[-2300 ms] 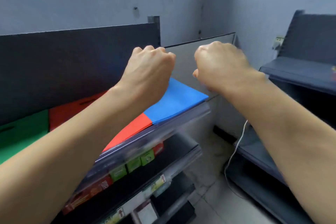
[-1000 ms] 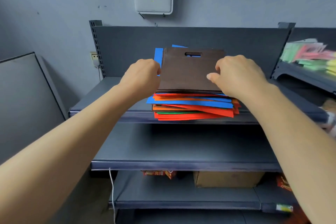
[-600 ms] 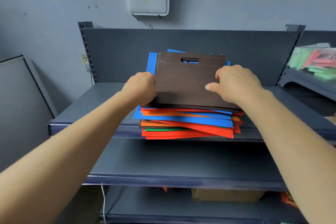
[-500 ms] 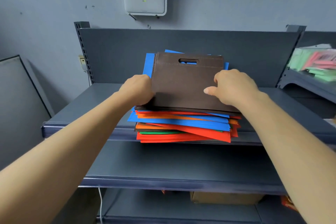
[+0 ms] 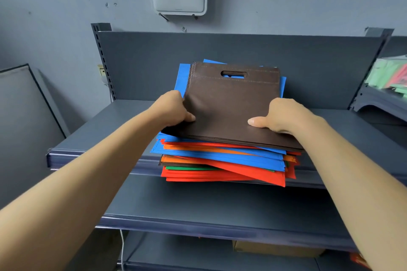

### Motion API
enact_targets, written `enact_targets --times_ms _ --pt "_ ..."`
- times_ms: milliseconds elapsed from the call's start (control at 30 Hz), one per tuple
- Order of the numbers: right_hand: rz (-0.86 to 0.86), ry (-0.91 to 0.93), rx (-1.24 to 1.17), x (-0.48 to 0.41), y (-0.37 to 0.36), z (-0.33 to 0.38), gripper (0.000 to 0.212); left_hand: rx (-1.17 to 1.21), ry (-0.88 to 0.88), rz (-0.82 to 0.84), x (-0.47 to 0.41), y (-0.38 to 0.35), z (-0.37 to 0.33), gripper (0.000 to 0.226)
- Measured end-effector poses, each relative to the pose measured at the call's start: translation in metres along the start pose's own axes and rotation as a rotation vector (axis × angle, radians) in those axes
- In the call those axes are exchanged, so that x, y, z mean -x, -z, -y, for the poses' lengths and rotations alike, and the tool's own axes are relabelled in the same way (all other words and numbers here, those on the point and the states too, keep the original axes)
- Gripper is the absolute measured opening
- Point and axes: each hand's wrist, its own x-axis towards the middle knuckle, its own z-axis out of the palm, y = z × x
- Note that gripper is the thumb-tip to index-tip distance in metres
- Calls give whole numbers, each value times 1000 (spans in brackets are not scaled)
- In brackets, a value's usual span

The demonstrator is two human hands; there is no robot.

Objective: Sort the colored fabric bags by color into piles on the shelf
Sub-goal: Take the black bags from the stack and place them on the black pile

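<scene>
Two hands, left, right, gripping brown bags

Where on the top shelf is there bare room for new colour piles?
Bare patches: top shelf left of the mixed stack, out to the slotted upright; right of the stack, towards the right post; also the lower shelf. Crowded: the middle, where left hand and right hand grip the brown bags.

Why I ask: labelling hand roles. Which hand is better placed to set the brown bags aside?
Left, probably: the left hand pinches the brown bags at their left edge, and bare shelf lies just beside it. The right hand grips the other edge.
</scene>
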Motion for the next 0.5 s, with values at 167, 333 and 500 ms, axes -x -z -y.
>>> enact_targets --times_ms 167,333,500 --pt "17 -3 -3 -5 0 -2 58 -147 -310 -49 6 -8 -8 32" --pt "-9 12 -28 -5 -2 -4 53 -317 -403 -66 17 -6 -18 35" --pt "-38 40 -62 0 -2 -3 56 -431 -448 -65 27 -3 -24 34"
